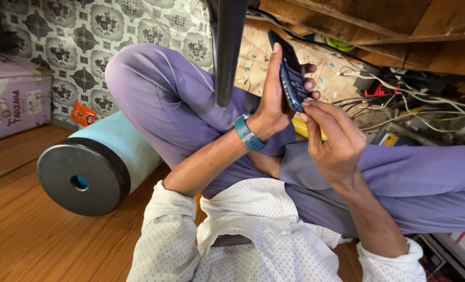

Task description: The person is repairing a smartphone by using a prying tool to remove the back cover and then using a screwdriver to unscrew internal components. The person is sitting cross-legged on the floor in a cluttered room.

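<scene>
My left hand [275, 99] grips a dark mobile phone [291, 73] with its back open, held upright above my crossed legs in purple trousers [175, 99]. A blue watch sits on that wrist. My right hand [332, 137] is just below and right of the phone, with its fingertips touching the phone's lower edge near the exposed blue back panel. The palm of the right hand hides whatever lies under it.
A pale blue cylinder with a black end cap [94, 167] lies to the left on the wooden floor [28, 230]. A black pole [226, 47] rises in front. Tangled wires and small parts [399, 99] crowd the right. A purple box [10, 99] stands far left.
</scene>
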Tool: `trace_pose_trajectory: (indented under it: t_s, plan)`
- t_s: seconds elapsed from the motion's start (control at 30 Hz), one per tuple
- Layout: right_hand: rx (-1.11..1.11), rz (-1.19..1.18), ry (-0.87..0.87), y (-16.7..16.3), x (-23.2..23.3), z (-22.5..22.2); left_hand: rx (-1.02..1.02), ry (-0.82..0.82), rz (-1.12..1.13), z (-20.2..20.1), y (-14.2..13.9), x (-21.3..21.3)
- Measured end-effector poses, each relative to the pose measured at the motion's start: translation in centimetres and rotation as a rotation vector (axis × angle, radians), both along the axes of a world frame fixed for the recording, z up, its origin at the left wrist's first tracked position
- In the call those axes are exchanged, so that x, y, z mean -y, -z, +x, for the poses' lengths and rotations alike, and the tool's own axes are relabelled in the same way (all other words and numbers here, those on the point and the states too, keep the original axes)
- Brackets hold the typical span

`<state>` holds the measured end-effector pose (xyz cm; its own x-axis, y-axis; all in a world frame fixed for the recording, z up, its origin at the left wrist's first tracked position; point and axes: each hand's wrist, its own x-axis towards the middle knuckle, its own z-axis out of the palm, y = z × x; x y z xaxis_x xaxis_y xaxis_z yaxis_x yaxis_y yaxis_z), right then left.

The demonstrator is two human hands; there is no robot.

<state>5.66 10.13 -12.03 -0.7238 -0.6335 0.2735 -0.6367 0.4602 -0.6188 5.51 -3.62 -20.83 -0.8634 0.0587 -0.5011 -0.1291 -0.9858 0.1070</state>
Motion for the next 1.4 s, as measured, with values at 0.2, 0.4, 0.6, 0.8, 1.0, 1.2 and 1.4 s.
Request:
trace_pose_trajectory:
  t_s: [0.2, 0.4, 0.6, 0.8, 1.0, 1.2, 1.4]
  plan:
    - [-0.003, 0.019, 0.002, 0.0, 0.1, 0.0, 0.196, -0.048, -0.206, -0.1, -0.8, -0.3]
    - [0.008, 0.042, 0.002, 0.1, 0.0, -0.3, 0.281, -0.076, -0.197, -0.1, -0.6, -0.4]
    - [0.049, 0.030, 0.001, 0.1, 0.0, -0.4, 0.336, -0.123, -0.238, -0.2, -0.3, -0.7]
    - [-0.026, 0.073, 0.008, 1.1, -0.3, 0.0, 0.317, -0.154, -0.341, -0.4, 0.0, -1.1]
    - [-0.248, 0.077, 0.000, 3.5, -0.8, 0.6, 0.255, -0.162, -0.456, 0.0, 0.1, -1.4]
    - [-0.202, 0.027, 0.076, 4.0, -0.6, 1.5, 0.260, -0.093, -0.575, 0.2, 0.1, -1.7]
    - [-0.177, 0.039, 0.061, 2.8, -0.9, 1.5, -0.052, -0.123, -0.158, 0.0, 0.8, -0.8]
